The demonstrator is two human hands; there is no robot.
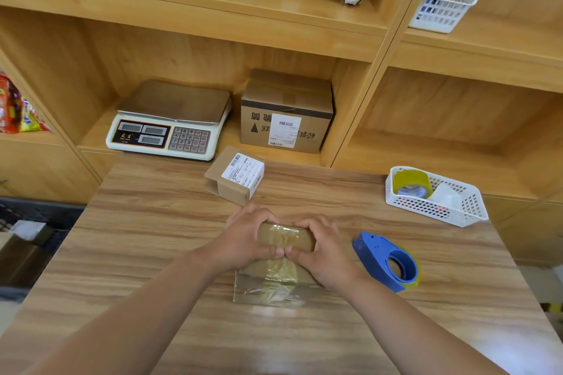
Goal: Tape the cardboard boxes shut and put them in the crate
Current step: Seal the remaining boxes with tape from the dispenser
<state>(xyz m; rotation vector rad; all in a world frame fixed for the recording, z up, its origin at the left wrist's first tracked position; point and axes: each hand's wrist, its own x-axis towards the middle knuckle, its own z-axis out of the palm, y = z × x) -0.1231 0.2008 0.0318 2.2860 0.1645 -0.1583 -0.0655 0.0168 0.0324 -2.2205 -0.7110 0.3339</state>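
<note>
Together the left hand and right hand grip the small cardboard box in the middle of the surface, fingers curled over its far edge and thumbs meeting on top. Clear tape covers its near side. A blue tape dispenser lies just beside the right hand.
</note>
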